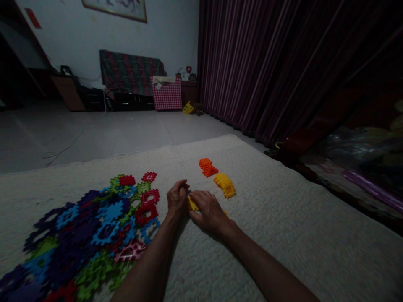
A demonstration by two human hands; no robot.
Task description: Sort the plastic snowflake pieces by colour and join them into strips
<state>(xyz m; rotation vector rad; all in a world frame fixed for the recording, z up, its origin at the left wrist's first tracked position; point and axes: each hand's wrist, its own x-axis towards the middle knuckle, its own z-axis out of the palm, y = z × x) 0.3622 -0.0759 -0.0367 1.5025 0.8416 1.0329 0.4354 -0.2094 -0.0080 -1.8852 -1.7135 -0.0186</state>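
Both my hands meet over a cream rug (283, 218). My left hand (176, 200) is closed, its fingers pinched at a small yellow plastic piece (192, 204). My right hand (206, 211) curls around the same yellow piece from the right. A heap of interlocking plastic tiles (94, 235) in blue, purple, green and red lies to the left of my left arm. Just beyond my hands sits a stack of yellow tiles (224, 184), and behind it a stack of orange tiles (207, 167).
A dark striped curtain (267, 71) hangs along the right. Dark furniture with a plastic-wrapped bundle (355, 155) borders the rug's right edge. Grey floor (94, 130) stretches to a far wall with a covered sofa (130, 77) and a pink checked box (166, 94).
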